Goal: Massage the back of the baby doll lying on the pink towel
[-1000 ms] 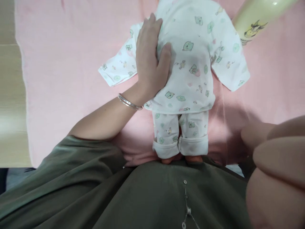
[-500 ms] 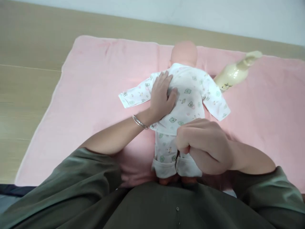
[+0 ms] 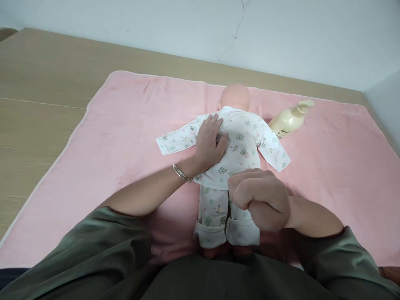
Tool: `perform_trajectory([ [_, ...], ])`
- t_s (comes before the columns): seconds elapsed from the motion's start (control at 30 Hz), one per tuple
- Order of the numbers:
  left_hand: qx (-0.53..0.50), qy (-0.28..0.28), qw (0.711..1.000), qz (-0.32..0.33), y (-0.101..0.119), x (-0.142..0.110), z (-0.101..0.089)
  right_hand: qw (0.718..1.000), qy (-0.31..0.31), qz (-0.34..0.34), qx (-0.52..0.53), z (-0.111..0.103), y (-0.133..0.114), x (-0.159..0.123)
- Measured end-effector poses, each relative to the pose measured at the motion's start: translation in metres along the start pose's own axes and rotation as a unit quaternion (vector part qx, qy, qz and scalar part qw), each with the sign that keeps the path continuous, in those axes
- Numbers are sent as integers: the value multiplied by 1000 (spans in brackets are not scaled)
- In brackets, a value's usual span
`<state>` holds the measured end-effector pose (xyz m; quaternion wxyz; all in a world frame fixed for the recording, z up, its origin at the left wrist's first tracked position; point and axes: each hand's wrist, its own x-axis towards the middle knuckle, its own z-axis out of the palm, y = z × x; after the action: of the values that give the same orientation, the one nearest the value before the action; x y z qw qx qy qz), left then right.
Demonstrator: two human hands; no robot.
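Wooden bench (image 3: 46,66), pink blanket (image 3: 331,179); mid-frame, the doll (image 3: 242,143) lies lengthwise, head toward the top. Left hand (image 3: 210,143) rests flat on its back, thumb spread; right hand (image 3: 264,200), fingers curled into a fist, is nearer its hips.

Bottle (image 3: 289,120), printed marks (image 3: 283,133), no readable text

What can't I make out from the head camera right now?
In the head view:
Doll's head: the face is turned away.
Right hand: curled fingers hide whether it holds anything.
Left hand: palm hidden against the printed shirt.
Pump bottle: base behind the doll's sleeve; lettering too small to read.
Doll's feet: mostly hidden by the trouser cuffs and green garment.
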<state>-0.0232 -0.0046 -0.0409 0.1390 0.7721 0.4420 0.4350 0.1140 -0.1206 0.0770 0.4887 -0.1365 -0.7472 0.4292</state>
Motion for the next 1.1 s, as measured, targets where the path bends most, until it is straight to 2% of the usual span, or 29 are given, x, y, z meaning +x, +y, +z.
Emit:
perform_trajectory([
  [0.17, 2, -1, 1000, -5, 1, 0, -1, 989, -35, -77, -125, -2, 0, 1],
  [0.43, 0, 4, 1000, 4, -1, -1, -1, 963, -47, -116, -239, -9, -3, 3],
  [1.1, -11, 7, 1000, 0, -3, -1, 0, 956, -77, -116, -260, -13, -7, 4],
])
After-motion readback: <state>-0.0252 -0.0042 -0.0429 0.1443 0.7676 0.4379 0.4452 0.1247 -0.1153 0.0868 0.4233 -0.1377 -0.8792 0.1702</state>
